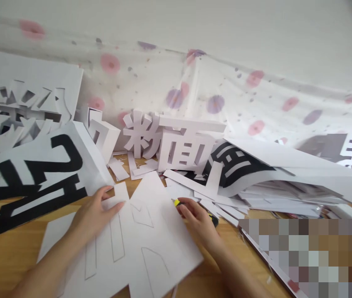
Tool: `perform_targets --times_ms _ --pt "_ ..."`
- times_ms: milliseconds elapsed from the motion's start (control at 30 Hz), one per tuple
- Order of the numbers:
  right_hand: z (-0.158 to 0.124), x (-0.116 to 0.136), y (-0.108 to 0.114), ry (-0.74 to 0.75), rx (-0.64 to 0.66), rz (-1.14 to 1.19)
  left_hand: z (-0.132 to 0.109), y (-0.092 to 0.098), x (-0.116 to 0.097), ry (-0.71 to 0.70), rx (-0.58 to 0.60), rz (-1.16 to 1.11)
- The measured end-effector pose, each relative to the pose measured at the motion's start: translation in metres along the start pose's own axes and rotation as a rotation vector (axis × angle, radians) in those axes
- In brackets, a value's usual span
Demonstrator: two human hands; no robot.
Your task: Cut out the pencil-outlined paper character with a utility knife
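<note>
My left hand (93,213) pinches a narrow white strip of board (120,193) between thumb and fingers, over the white sheets in front of me. In my right hand (199,221) is a yellow and black utility knife (177,203), its tip pointing left and its black end showing below the fingers. Beneath the hands lies a white board (176,244) with pencil outlines of strips and angled shapes. The right hand is above this board's right edge. Whether the blade touches the board, I cannot tell.
White three-dimensional characters (186,151) stand at the back among offcuts (146,167). To the left leans a sheet with black lettering (54,165), before a cut-out board (67,78). Stacked sheets (288,196) lie at right. Flowered plastic (151,78) covers the wall. The lower right is pixelated.
</note>
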State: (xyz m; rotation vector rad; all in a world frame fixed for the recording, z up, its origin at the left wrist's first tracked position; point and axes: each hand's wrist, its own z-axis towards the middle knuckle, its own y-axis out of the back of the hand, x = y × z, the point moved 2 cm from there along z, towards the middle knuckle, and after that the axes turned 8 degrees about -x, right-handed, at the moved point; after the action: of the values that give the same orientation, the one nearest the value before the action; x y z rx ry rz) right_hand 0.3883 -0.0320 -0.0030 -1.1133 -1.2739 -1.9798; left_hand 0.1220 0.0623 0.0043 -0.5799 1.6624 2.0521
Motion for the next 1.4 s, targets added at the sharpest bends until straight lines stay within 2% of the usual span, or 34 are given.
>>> perform_targets --times_ms 100,233,500,900,1167,1400 --pt "0.008 -0.012 0.006 0.065 -0.092 -0.186 0.001 0.016 -0.005 0.044 -0.086 0.010" --pt "0.014 -0.023 0.009 0.112 -0.100 -0.388 0.001 0.029 -0.008 0.088 -0.150 -0.003" --pt "0.015 -0.034 0.003 0.161 -0.061 -0.598 0.004 0.022 -0.002 0.101 -0.151 0.027" --pt "0.014 -0.035 0.002 0.138 0.002 -0.721 0.007 0.020 0.003 0.104 -0.168 0.013" --pt "0.014 -0.036 0.001 0.117 0.015 -0.723 0.006 0.020 0.002 0.087 -0.167 0.025" --pt "0.013 -0.038 0.000 0.055 -0.040 -0.702 0.007 0.019 0.003 0.089 -0.180 0.014"
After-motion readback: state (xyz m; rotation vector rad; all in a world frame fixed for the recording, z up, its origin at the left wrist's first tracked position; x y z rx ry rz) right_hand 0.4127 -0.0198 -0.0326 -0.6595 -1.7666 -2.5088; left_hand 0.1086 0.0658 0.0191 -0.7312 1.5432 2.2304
